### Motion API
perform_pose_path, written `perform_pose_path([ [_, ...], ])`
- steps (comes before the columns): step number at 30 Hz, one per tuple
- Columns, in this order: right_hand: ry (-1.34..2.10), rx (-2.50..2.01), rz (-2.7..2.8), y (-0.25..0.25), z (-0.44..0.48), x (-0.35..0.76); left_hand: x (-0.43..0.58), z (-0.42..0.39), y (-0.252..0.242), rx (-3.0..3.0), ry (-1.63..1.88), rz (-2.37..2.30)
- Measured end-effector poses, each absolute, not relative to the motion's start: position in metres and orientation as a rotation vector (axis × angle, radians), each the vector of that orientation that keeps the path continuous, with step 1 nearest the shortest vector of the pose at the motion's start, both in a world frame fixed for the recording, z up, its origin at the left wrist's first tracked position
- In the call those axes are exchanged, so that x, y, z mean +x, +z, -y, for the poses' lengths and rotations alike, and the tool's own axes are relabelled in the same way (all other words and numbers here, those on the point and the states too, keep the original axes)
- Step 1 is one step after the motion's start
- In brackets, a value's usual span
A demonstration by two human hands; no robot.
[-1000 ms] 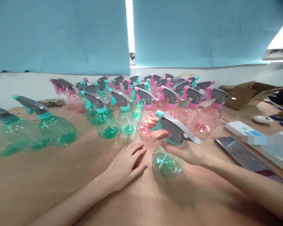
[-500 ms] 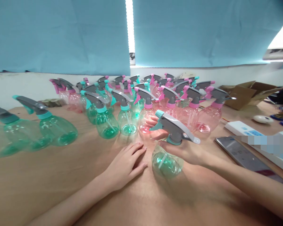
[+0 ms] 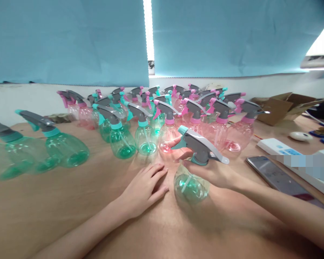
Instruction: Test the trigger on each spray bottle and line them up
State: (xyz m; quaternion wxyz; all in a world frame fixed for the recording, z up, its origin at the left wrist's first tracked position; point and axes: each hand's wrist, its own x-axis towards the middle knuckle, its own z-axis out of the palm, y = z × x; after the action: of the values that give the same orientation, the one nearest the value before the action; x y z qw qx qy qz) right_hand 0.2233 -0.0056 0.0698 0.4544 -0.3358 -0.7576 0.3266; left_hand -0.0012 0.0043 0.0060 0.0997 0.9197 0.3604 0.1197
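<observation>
A green spray bottle [image 3: 192, 192] with a grey and turquoise trigger head [image 3: 201, 144] stands tilted on the table in front of me. My right hand [image 3: 213, 174] is closed around its neck from the right, thumb on the near side. A finger reaches round behind the nozzle to the turquoise trigger; the other fingers are partly hidden by the head. To the left of this bottle, my left hand [image 3: 144, 185] lies palm down on the wooden tabletop, fingers stretched out, holding nothing. A clear tube shows inside the bottle.
Several pink spray bottles [image 3: 196, 120] and green spray bottles [image 3: 122, 142] stand in rows behind my hands. More green ones [image 3: 67, 149] are at the left. On the right lie a phone [image 3: 275, 178], a white power strip [image 3: 280, 149], a mouse [image 3: 301, 136] and a cardboard box [image 3: 275, 108].
The fingers of my right hand have shifted a little and come closer to the trigger. The bottle and my left hand stay where they were.
</observation>
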Motion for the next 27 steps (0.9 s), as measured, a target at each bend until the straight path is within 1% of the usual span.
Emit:
perform_pose_path([
  [8,0.709,-0.838,1.886,0.078,0.008,0.225,-0.002,-0.005,0.005,2.718,0.363,-1.061],
  [15,0.919,-0.764,1.838,0.073,0.005,0.223,-0.002,-0.004,0.005,2.722,0.343,-1.066],
  [21,0.762,-0.765,1.861,0.066,0.003,0.221,-0.002,-0.005,0.005,2.703,0.365,-1.063],
  [27,0.732,-0.786,1.842,0.063,0.001,0.213,0.0,0.002,0.009,2.619,0.426,-0.976],
])
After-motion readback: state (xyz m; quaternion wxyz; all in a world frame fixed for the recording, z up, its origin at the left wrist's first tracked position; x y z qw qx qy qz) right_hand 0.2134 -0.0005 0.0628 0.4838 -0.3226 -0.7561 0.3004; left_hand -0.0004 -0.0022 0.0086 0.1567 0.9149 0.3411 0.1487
